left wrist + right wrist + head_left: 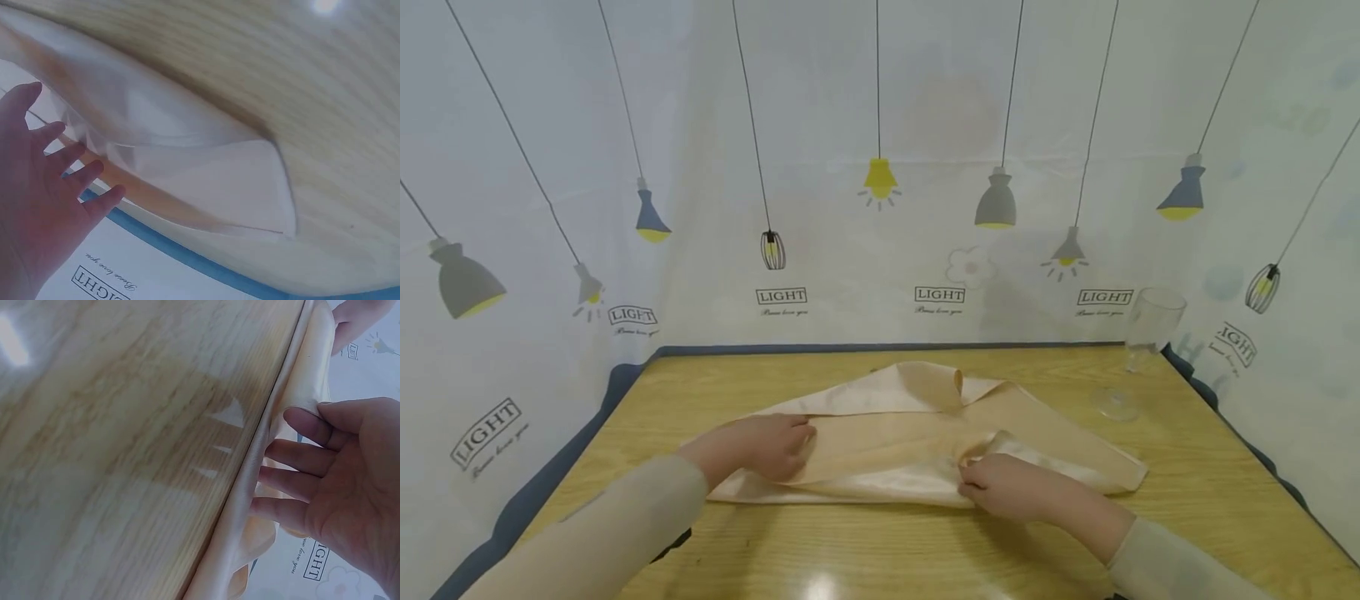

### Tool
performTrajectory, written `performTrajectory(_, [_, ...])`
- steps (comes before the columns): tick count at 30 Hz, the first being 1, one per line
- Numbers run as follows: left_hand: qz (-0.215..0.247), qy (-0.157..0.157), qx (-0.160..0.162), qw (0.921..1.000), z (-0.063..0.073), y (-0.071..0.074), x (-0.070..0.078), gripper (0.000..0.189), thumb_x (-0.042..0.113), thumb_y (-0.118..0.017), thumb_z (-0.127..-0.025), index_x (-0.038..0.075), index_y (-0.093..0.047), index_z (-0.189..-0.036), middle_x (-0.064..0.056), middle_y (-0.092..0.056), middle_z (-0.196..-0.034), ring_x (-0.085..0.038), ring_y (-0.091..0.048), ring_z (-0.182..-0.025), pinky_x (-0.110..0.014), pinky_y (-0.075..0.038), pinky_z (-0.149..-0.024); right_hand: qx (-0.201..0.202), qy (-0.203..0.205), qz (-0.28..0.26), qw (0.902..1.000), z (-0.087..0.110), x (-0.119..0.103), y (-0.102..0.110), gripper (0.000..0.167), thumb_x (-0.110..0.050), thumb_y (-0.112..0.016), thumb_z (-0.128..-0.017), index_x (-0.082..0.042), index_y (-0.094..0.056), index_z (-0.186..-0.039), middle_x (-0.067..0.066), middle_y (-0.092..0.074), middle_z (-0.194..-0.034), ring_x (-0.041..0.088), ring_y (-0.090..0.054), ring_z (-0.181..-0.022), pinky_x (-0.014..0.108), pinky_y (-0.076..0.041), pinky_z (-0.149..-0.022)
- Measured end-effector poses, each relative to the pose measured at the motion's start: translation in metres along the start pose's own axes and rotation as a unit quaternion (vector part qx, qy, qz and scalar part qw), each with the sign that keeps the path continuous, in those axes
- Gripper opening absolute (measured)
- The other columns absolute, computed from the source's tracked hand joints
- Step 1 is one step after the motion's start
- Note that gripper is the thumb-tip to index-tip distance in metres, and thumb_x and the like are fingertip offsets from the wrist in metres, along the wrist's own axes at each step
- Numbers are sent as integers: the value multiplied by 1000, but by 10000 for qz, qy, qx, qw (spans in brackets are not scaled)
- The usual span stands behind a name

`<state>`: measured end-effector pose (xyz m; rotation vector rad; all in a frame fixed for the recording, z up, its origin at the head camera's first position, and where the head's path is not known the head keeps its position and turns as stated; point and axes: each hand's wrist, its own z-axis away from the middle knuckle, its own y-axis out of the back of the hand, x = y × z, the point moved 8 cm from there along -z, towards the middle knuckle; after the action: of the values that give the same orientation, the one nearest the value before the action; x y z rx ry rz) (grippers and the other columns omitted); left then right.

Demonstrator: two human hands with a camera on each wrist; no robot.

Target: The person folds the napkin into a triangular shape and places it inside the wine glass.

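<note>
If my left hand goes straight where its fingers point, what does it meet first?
Likely the rumpled, pale peach, satiny cloth just ahead of your left hand; whether they touch is unclear.

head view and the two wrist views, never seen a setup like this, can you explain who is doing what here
There is no machine here: a person works with two bare hands. The widest picture comes from a camera worn on the head, looking forward and down. The other two come from cameras on the wrists, each showing one hand close up.

On the yellowish wood-grain table lies a shiny pale peach cloth, partly folded over. A clear stemmed glass stands toward the far right. Around the table hangs a white sheet printed with lamps.

The right hand pinches the cloth near its front edge. The left hand lies open over the cloth's left part; whether it presses down is hard to tell.
</note>
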<state>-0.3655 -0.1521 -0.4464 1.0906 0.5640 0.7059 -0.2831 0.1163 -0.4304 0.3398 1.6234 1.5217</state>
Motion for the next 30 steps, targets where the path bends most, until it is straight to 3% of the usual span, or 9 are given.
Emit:
performTrajectory(3, [-151,115,-32,9998,-10,2,-1,56,38,-45,-102,9,-39,-149,-13,-35,-153,-29,-35,-139,-44,-32,-110,-59,-82,-172,9998,-1,1,0,25,-18,-51,-102,-19,-56,-77,-3,-57,-78,5,-44,-58,34,-46,-70])
performTrajectory(7, [-386,192,-1,9991,-20,8,-1,57,41,-49,-101,13,-39,-149,-11,-34,-153,-29,-35,-138,-45,-35,-108,-89,-121,-335,9993,-1,1,0,27,-19,-50,-103,-19,-54,-76,-9,-47,-68,3,-38,-55,28,-43,-64])
performTrajectory(10, [-438,183,101,9988,-28,15,2,56,40,-51,-100,13,-41,-148,-11,-38,-150,-29,-39,-135,-46,-38,-105,-79,-109,-413,9991,-1,-1,-1,26,-18,-50,-103,-18,-53,-76,-8,-47,-66,3,-37,-54,26,-42,-61])
performTrajectory(12, [-751,41,179,9970,-35,19,6,53,39,-51,-101,12,-43,-146,-11,-40,-148,-29,-41,-134,-45,-38,-105,-87,-122,-402,9991,-2,-1,-1,26,-18,-50,-103,-18,-54,-77,-4,-53,-71,4,-37,-54,28,-43,-63])
performTrajectory(14, [-809,20,252,9964,-42,25,10,54,38,-52,-100,11,-43,-146,-11,-41,-147,-29,-41,-133,-44,-38,-106,-81,-132,-349,9993,-1,-1,-1,25,-18,-50,-103,-19,-55,-78,6,-64,-86,4,-39,-57,31,-44,-67])
performTrajectory(17, [-874,24,255,9958,-53,33,15,55,39,-51,-101,13,-40,-148,-10,-38,-150,-28,-39,-135,-43,-36,-108,-69,-141,-302,9994,0,1,-2,24,-17,-50,-102,-18,-56,-79,11,-64,-89,5,-39,-57,32,-44,-67])
performTrajectory(20, [-529,121,237,9982,-61,40,22,58,40,-51,-100,16,-36,-151,-9,-34,-153,-27,-36,-138,-44,-35,-108,-70,-197,-435,9988,1,4,-4,22,-18,-51,-102,-16,-60,-83,4,-59,-79,6,-37,-55,30,-42,-62])
performTrajectory(30, [-1337,-241,410,9899,-85,43,43,59,42,-52,-99,17,-37,-150,-6,-35,-152,-26,-35,-138,-38,-32,-110,-49,-190,-583,9981,-2,2,-5,32,-20,-49,-103,-17,-51,-71,-6,-49,-72,5,-36,-52,29,-41,-62])
